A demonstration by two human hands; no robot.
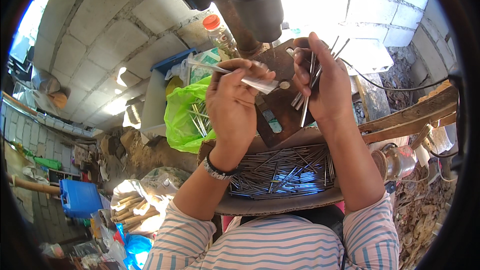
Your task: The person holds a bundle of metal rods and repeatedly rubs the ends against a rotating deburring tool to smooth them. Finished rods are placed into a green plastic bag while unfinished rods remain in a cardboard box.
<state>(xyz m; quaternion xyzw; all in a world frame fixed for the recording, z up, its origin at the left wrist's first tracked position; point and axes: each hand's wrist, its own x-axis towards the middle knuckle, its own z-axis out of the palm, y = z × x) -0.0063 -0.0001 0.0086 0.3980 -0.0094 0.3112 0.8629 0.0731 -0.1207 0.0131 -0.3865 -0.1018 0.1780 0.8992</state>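
In my right hand (327, 77) is a loose bunch of thin metal rods (304, 112), slanting up past the fingers. My left hand (232, 100), with a watch on its wrist, is closed around a bright, shiny bundle (261, 85); it looks like more metal rods, but glare and blur hide single pieces. Both hands are raised over the brown slotted steel base (285, 126) of a drill press. Above it hangs the black drill head (257, 12) with a thin bit. Below my forearms, a cardboard box (280, 204) on my lap holds many metal rods (280, 172).
A bright green plastic bag (180, 120) with more rods sits left of the base. Behind it stands a clear bottle with an orange cap (212, 22). A wooden beam (410, 117) and a black cable (400, 88) lie to the right. A blue container (80, 198) is far left.
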